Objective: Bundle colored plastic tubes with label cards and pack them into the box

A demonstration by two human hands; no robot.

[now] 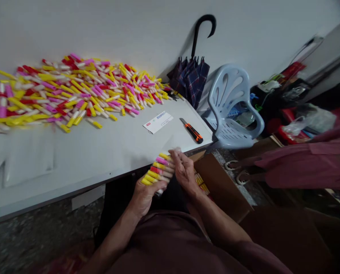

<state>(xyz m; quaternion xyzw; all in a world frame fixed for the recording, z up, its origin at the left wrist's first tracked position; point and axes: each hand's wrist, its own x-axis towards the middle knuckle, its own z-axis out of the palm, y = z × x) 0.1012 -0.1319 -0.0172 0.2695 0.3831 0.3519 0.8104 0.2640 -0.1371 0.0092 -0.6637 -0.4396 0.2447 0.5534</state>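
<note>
In front of my body, over the table's near edge, I hold a row of short pale tubes with yellow, pink and red ends (156,170). They look like marker pens, lined up side by side, seemingly in a clear bag. My left hand (143,196) is closed round the lower left end of the row, thumb on top. The fingers of my right hand (185,169) pinch the upper right end, where a blurred, whitish, film-like bit shows. A big loose heap of the same tubes (87,89) lies along the wall.
On the white table (124,142) lie an orange-black box cutter (193,131), a printed white card (158,122) and clear plastic bags (29,160). A folded umbrella (191,78) leans by a blue-grey chair (229,110). Below right stands a cardboard box (221,182); another person (304,163) is beyond.
</note>
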